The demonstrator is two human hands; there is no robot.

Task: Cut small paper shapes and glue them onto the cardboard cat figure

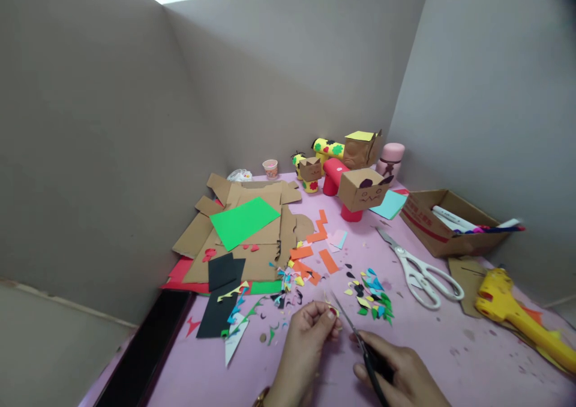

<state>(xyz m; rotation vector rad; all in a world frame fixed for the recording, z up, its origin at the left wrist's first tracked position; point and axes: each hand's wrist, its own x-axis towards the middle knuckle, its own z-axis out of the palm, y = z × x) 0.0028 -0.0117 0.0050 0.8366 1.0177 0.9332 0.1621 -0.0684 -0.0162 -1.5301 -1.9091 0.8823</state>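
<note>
Pink table (450, 347): two scissors, black pair (360, 341) in right hand (398, 374).

Bare table (450, 347) right of hands; paper scraps (369, 293) crowd ahead

A small partitioned craft workstation is shown, not a kitchen or a shop. A pink tabletop (450, 347) is enclosed on three sides by plain grey partition walls (90, 155). At 12 o'clock, finished cardboard animal figures (364, 189) are stood near the far corner. At 10 o'clock, flattened cardboard sheets (258, 239) and a green paper sheet (244, 220) are stacked. Coloured paper offcuts (369, 293) are scattered at the centre. At 2 o'clock, white-handled scissors (420, 269) and a cardboard box of marker pens (443, 222) are placed. At 4 o'clock, a yellow glue gun (513, 308) is laid. Paper-and-cardboard handicraft work is indicated by these materials.
</note>
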